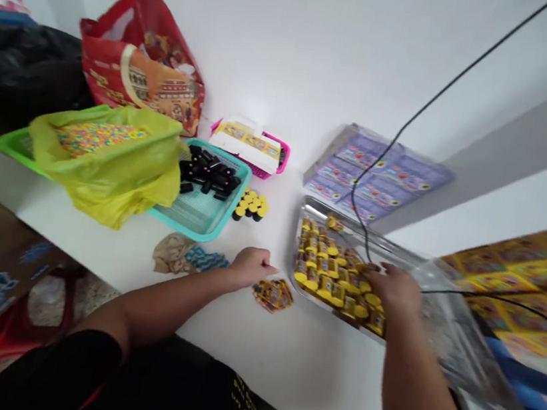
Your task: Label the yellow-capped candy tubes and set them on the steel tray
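My left hand (pixel 251 267) rests on the white table (pixel 292 66) with its fingers curled, right beside a small pile of yellow labels (pixel 274 294). My right hand (pixel 392 289) reaches into a clear plastic tray (pixel 445 315) packed with several small yellow-capped items (pixel 325 272); its fingers are bent down among them and what they grip is hidden. A cluster of yellow-capped black pieces (pixel 251 205) stands loose on the table between the trays.
A teal basket (pixel 202 212) holds black pieces (pixel 207 171). A green basket carries a yellow bag (pixel 107 163) of coloured beads. A pink basket (pixel 256 145), red bag (pixel 141 60), purple label sheets (pixel 378 175), crumpled cloth (pixel 186 255) and black cable (pixel 416 116) lie around.
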`<state>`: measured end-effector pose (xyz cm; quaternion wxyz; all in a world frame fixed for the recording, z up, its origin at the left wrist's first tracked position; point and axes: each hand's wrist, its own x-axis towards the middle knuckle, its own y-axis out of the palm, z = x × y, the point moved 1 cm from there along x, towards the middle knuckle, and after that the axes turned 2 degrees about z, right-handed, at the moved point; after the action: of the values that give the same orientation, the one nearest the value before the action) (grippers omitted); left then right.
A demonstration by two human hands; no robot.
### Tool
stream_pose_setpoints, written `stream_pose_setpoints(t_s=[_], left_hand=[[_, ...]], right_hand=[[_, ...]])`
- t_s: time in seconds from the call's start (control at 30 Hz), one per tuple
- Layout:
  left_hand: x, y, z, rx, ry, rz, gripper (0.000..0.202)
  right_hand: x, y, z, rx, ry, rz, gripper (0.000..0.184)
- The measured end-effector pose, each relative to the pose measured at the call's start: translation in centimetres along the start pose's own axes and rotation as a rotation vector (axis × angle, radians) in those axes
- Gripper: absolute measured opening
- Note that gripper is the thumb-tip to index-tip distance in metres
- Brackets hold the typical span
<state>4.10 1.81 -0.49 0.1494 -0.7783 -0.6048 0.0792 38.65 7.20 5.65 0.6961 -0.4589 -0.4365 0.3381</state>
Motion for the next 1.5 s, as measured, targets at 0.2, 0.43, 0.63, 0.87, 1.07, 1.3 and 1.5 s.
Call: stream_pose_setpoints(t_s=[0.2,0.43,0.63,0.87,1.07,1.3,1.5], left_hand=[[-4.1,-4.5,-1.7,0.129,0.113,0.011,0.030],[-8.7,-10.6,3.8,0.103,-0.070,-0.074,0.020],[-8.9,-11.3,4.8,0.518,0.050,0.038,0.020],[-7.5,-6.8,-0.9,0.792,0.170,0.064,0.035],[-2.5,0.6,-0.7,0.745,0.040,0.206,0.034],[-1.5,0.7,1.3,0.342,0.034,0.107,0.016],[-2.1,0.3,1.5,-0.081,-0.134,0.226,0.025]], right_hand=[[-4.3,-1.1,-1.5,0.185,0.046,-0.052,0.027],[-10.9,-2.1,1.9,0.695,0.021,-0.319,0.030],[-17.7,-2.8,9.7,0.803,-0.373,-0.202,0.014],[-21.2,2.0,9.6,0.972,-0.075,-0.138,0.021],[-22.4,4.3,8.6,0.893,-0.038,-0.139,0.021],[-22.4,4.3,9.9,0.760,-0.220,-0.076,0.015],[-22.1,3.6,10.5,0.808,-0.255,-0.043,0.022]])
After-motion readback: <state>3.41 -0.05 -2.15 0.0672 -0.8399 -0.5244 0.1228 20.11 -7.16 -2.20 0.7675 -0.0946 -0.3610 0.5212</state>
